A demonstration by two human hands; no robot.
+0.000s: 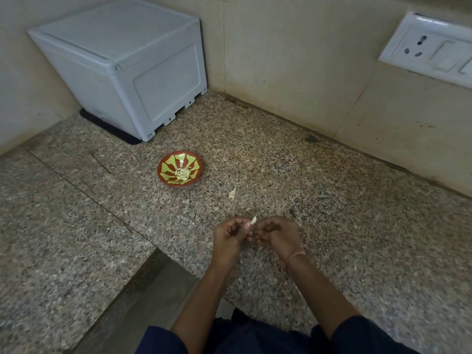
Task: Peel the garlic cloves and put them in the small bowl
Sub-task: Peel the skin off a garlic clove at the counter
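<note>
From my feed, the worktop [332, 200] is speckled granite, pinkish-grey and grainy. The bowl [166, 172] sits at 11 o'clock from the hands, well apart from them. It is round, shallow and glossy red with yellow-green petal stripes, and pale peeled cloves [182, 174] are heaped at its centre.

The left hand [229, 235] pinches a smooth, pale clove [253, 220] at thumb and fingertip. The clove's long axis runs 6 to 12, with the narrow tip up toward 12. The right hand [278, 235] is curled close against it. I cannot tell if it grips.

A papery curled peel [232, 193] lies at 12 o'clock, between the hands and the bowl. A smooth white plastic box [122, 67] fills the far corner at 10 o'clock.
</note>
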